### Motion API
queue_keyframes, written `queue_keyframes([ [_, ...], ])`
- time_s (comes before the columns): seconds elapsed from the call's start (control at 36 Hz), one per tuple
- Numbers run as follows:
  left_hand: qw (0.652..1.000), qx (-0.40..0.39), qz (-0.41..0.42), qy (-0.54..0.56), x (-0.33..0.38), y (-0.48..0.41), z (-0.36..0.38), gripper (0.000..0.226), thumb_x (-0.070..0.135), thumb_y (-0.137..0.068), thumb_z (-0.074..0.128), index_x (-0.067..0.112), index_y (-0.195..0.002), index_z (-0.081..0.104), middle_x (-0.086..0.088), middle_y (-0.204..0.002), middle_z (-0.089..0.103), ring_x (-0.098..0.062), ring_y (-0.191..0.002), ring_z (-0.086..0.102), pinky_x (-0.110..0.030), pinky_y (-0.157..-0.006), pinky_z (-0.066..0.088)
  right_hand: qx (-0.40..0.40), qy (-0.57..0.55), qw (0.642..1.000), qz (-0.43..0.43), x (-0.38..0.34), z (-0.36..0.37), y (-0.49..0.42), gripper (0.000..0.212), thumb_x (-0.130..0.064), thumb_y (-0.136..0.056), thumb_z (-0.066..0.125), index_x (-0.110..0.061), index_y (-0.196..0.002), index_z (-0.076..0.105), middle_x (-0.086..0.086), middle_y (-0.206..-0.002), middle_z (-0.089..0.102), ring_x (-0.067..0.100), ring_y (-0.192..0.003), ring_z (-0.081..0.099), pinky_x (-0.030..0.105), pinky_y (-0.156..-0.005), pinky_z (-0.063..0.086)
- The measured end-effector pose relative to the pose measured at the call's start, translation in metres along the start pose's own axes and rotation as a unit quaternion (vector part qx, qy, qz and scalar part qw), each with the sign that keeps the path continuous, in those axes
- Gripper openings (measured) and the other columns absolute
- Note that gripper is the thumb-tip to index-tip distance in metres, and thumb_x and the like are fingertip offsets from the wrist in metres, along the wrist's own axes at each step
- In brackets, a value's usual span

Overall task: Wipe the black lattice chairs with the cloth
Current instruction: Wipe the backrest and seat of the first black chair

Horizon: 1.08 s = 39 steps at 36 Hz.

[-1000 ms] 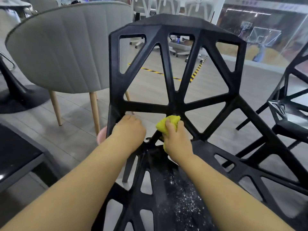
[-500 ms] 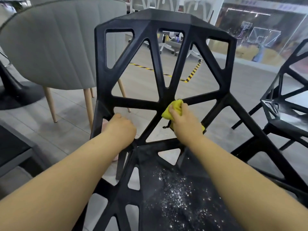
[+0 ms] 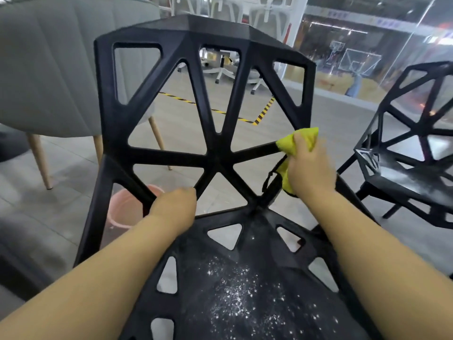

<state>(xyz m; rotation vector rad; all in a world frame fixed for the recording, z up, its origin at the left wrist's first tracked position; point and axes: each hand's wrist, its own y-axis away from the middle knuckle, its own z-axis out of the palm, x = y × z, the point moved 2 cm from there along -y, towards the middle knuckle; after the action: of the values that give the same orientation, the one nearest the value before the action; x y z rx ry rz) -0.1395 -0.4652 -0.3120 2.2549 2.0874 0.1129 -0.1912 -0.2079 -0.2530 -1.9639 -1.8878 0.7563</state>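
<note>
A black lattice chair (image 3: 218, 158) fills the middle of the view, its backrest facing me. White specks lie scattered on its seat (image 3: 235, 300). My right hand (image 3: 310, 168) grips a bunched yellow cloth (image 3: 291, 146) against the right end of a backrest bar. My left hand (image 3: 172, 208) holds a lower left bar of the backrest where it meets the seat, fingers curled round it. A second black lattice chair (image 3: 416, 153) stands at the right, its seat dusty too.
A grey upholstered chair (image 3: 56, 77) with wooden legs stands close on the left. A pink bucket (image 3: 125, 207) sits on the floor behind the lattice chair. White office chairs (image 3: 225, 67) and a yellow-black floor stripe (image 3: 263, 114) lie farther back.
My right hand has slid the cloth from the backrest's centre hub out to the right along the bar. My left hand keeps its hold low on the left.
</note>
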Motion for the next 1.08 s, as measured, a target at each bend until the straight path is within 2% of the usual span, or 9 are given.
queue_keyframes([
  [0.06,0.999,0.018,-0.005,0.041,0.006,-0.005,0.004,0.025,0.017,-0.095,0.050,0.007,-0.117,0.044,-0.011,-0.115,0.056,-0.028,-0.103,0.059,-0.033,-0.077,0.045,0.012,0.000,0.999,0.043,0.013,-0.010,-0.020,0.030,-0.044,-0.096,0.037,-0.025,-0.118,0.046,-0.016,-0.092,0.044,0.017,-0.089,0.052,0.028,-0.068,0.028],
  [0.17,0.998,0.058,-0.021,0.000,0.010,-0.010,0.010,0.023,0.009,-0.096,0.046,0.005,-0.118,0.042,-0.010,-0.114,0.057,-0.023,-0.100,0.062,-0.028,-0.074,0.046,-0.081,0.062,0.994,0.033,0.017,-0.004,-0.021,0.037,-0.026,-0.095,0.045,-0.018,-0.130,0.037,0.015,-0.134,0.031,0.043,-0.102,0.048,0.047,-0.079,0.040],
  [0.28,0.996,0.080,-0.031,0.023,0.006,-0.014,0.011,0.021,0.005,-0.095,0.044,0.009,-0.115,0.047,-0.007,-0.108,0.061,-0.022,-0.095,0.064,-0.027,-0.064,0.040,-0.105,0.095,0.989,0.044,0.004,0.012,0.004,0.053,-0.018,-0.094,0.045,-0.015,-0.144,0.025,0.025,-0.146,0.014,0.042,-0.102,0.052,0.044,-0.077,0.043],
  [0.39,0.994,0.076,-0.036,0.070,0.003,-0.019,0.011,0.020,0.005,-0.094,0.046,0.009,-0.114,0.049,-0.009,-0.104,0.062,-0.027,-0.094,0.063,-0.031,-0.064,0.040,-0.173,0.089,0.981,-0.020,-0.015,0.048,0.057,0.055,-0.013,-0.087,0.056,-0.009,-0.138,0.036,0.026,-0.137,0.028,0.039,-0.085,0.058,0.035,-0.065,0.042],
  [0.53,0.994,0.068,-0.033,0.083,0.003,-0.018,0.009,0.022,0.001,-0.093,0.045,0.007,-0.113,0.050,-0.012,-0.104,0.062,-0.030,-0.094,0.062,-0.033,-0.065,0.040,-0.260,0.100,0.960,0.022,-0.034,0.064,0.087,0.046,-0.014,-0.091,0.045,-0.008,-0.135,0.034,0.017,-0.132,0.027,0.033,-0.084,0.052,0.035,-0.065,0.034],
  [0.67,0.998,0.048,-0.022,0.032,0.007,-0.015,0.002,0.030,-0.004,-0.092,0.039,0.004,-0.120,0.047,-0.015,-0.113,0.061,-0.030,-0.102,0.061,-0.034,-0.076,0.046,-0.366,0.044,0.927,-0.074,-0.041,0.071,0.094,0.026,-0.030,-0.087,0.044,-0.022,-0.111,0.048,0.011,-0.108,0.052,0.029,-0.085,0.040,0.038,-0.068,0.049],
  [0.81,0.999,-0.016,0.030,-0.036,0.004,-0.002,-0.012,0.031,-0.002,-0.093,0.042,0.004,-0.122,0.050,-0.014,-0.117,0.058,-0.029,-0.105,0.058,-0.032,-0.074,0.043,-0.364,-0.026,0.931,-0.013,-0.053,0.053,0.110,0.036,-0.035,-0.095,0.044,-0.031,-0.130,0.045,0.004,-0.118,0.038,0.034,-0.098,0.055,0.036,-0.073,0.044],
  [0.92,0.994,-0.069,0.062,-0.054,0.000,0.019,-0.024,0.028,0.002,-0.091,0.045,0.006,-0.116,0.056,-0.008,-0.096,0.057,-0.026,-0.083,0.054,-0.032,-0.068,0.042,-0.295,-0.123,0.947,0.011,-0.065,0.037,0.110,0.045,-0.044,-0.092,0.050,-0.035,-0.136,0.042,0.003,-0.126,0.040,0.032,-0.106,0.053,0.040,-0.086,0.047],
  [1.08,0.986,0.148,0.055,0.048,-0.042,0.068,-0.040,0.021,0.007,-0.089,0.051,0.017,-0.104,0.060,-0.003,-0.104,0.060,-0.025,-0.101,0.055,-0.037,-0.085,0.045,-0.207,-0.295,0.933,0.005,-0.109,0.018,0.096,0.051,-0.039,-0.085,0.064,-0.033,-0.132,0.046,0.000,-0.122,0.051,0.016,-0.104,0.050,0.029,-0.081,0.036],
])
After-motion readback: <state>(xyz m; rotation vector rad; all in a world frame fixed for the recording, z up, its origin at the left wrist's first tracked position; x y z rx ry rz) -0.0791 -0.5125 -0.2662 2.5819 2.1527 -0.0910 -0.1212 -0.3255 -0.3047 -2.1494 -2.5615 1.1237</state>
